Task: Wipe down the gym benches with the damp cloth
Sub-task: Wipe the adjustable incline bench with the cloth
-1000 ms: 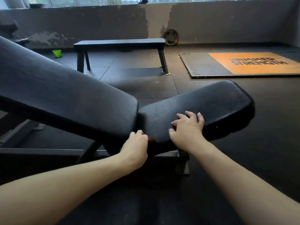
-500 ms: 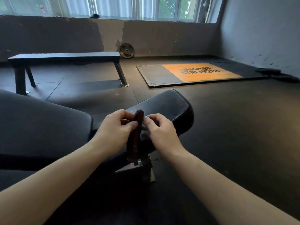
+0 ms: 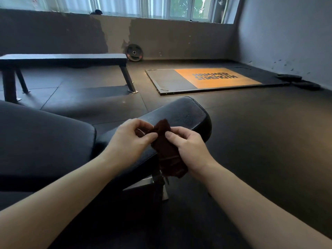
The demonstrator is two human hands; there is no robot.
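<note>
**Both hands hold the cloth over the bench seat**

The left hand (image 3: 132, 136) has its fingers curled in, thumb and fingertips pinching the upper edge of the cloth (image 3: 168, 151). The right hand (image 3: 187, 145) grips the same cloth from the other side, thumb laid across the front, fingers folded behind it. The two hands are close together, almost touching, with the cloth bunched between them.

The cloth is dark reddish-brown, folded or crumpled into a narrow strip. Its top pokes up above the fingers and its lower end hangs down past the right wrist. It is held in the air in front of the seat pad (image 3: 181, 114) of the black padded bench, beside the back pad (image 3: 45, 137). A flat bench (image 3: 62, 59) stands further off.
</note>
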